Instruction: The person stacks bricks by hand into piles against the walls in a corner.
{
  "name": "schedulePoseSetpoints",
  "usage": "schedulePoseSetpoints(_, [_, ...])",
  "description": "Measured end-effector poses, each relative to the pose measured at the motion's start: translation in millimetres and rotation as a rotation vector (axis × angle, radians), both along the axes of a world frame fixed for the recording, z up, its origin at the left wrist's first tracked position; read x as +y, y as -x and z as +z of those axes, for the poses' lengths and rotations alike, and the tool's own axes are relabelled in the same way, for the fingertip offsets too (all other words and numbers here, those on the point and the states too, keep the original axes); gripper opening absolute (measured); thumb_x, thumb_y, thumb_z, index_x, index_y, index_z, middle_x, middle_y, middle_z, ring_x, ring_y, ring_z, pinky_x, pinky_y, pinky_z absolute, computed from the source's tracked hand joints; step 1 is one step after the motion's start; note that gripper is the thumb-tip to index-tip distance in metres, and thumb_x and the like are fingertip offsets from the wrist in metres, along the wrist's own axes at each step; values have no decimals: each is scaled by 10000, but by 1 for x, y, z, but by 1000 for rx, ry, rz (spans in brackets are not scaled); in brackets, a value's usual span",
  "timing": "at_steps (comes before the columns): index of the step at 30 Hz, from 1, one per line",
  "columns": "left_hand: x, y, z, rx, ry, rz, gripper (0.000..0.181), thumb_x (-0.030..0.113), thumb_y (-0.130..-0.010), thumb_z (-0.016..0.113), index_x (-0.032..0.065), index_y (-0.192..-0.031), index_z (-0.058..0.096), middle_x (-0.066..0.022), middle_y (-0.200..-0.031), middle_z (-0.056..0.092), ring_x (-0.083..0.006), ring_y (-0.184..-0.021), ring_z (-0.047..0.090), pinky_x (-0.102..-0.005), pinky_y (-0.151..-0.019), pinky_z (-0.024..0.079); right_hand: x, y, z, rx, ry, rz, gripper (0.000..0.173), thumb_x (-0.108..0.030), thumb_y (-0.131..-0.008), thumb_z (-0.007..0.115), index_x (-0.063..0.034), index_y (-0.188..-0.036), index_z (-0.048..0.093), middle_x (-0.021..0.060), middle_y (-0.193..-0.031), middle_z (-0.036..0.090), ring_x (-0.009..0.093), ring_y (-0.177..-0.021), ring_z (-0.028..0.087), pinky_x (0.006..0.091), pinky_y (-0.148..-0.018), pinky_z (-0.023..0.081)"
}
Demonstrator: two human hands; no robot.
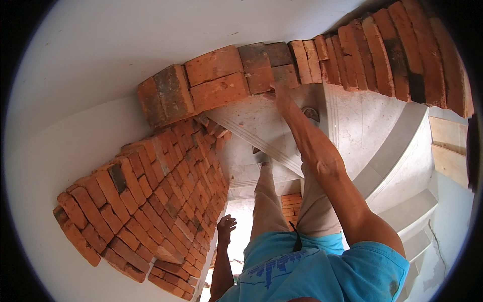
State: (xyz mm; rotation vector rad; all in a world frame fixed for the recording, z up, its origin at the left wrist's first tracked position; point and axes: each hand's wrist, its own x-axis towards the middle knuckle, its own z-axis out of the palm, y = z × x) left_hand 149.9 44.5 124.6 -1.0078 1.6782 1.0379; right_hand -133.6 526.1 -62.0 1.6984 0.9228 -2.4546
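My right hand (277,93) reaches forward to the near face of a row of stacked red bricks along the wall. Its fingers meet the edge of a dark, sooty brick (256,68) and a smaller greyish brick (285,74). Whether they grip one is not plain, as the fingers are partly hidden. My left hand (226,226) hangs low at my side, holding nothing, its fingers loosely curled and apart. Close to it rises the large stack of red bricks (162,204). Two orange bricks (219,85) lie one above the other, left of my right hand.
My feet stand on pale stair treads (256,117) with grooved nosings. Broken brick pieces (219,132) lie beside the big stack. Upright bricks (381,53) continue along the wall to the right. A curved stair edge (392,147) and wooden boards (449,151) are farther right.
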Motion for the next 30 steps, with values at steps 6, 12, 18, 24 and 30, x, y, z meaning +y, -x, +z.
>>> schedulePoseSetpoints(6, [4, 13, 1, -12, 20, -5, 474, 228, -897, 646, -20, -1278, 512, -181, -1126, 643, -293, -1005, 660, -404, -845, 546, -1, -2, 2, -26, -27, -65, 318, -229, -953, 524, 62, -1077, 546, 194, -958, 594, 296, -848, 632, 390, -760, 588])
schedulePoseSetpoints(12, [3, 18, 2, -24, 44, 0, 458, 220, -919, 605, -17, -1299, 510, -177, -1134, 642, -291, -1026, 646, -413, -865, 521, -2, -5, 4, -110, -25, -131, 429, -352, -928, 550, 55, -1063, 564, 207, -956, 606, 298, -759, 645, 398, -685, 598])
schedulePoseSetpoints(18, [5, 17, 7, -41, 41, -2, 455, 223, -916, 616, -8, -1295, 512, -172, -1137, 642, -289, -1021, 648, -411, -861, 522, 2, -7, 0, -39, -92, -119, 504, -409, -899, 550, 34, -1138, 555, 199, -1004, 603, 306, -808, 646, 427, -715, 592])
schedulePoseSetpoints(24, [10, 10, 0, -35, -17, -3, 468, 243, -917, 611, -12, -1297, 513, -179, -1142, 639, -292, -1022, 647, -408, -864, 522, -4, -3, 14, 137, -1, -85, 574, -417, -861, 631, 10, -1235, 545, 172, -1099, 540, 232, -844, 587, 383, -700, 544])
schedulePoseSetpoints(30, [6, 21, -3, -25, -8, -52, 499, 245, -919, 604, -23, -1324, 491, -186, -1149, 631, -301, -1039, 640, -410, -870, 518, 23, -11, 19, 163, -119, 172, 461, -404, -773, 745, -48, -1034, 611, 96, -978, 591, 186, -843, 611, 344, -675, 512])
